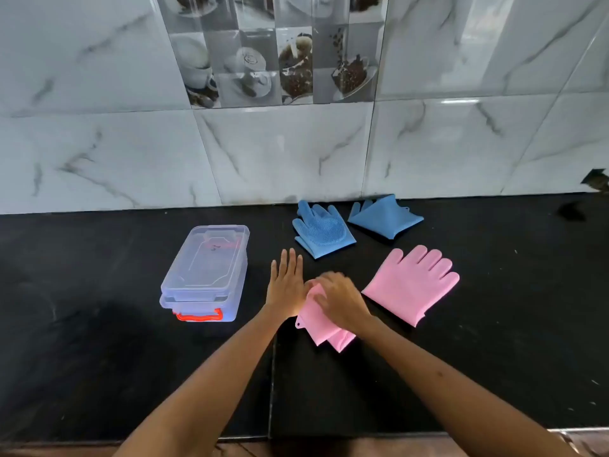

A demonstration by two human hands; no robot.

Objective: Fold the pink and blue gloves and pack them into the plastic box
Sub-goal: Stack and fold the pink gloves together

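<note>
A folded pink glove (321, 328) lies on the black counter in front of me. My right hand (339, 296) presses down on its upper part with bent fingers. Flat on the counter, fingers spread, my left hand (286, 280) rests at the glove's left edge. A second pink glove (412, 285) lies flat and unfolded to the right. Near the wall sit two blue gloves: one (323, 229) flat with its bristled palm up, the other (385, 217) partly folded. The clear plastic box (207, 275) stands at the left, lid on, with an orange handle.
The black counter (99, 324) meets a marble-tiled wall (280, 153) just behind the blue gloves. A seam runs through the counter below my left arm. A small dark object (596, 181) sits at the far right by the wall.
</note>
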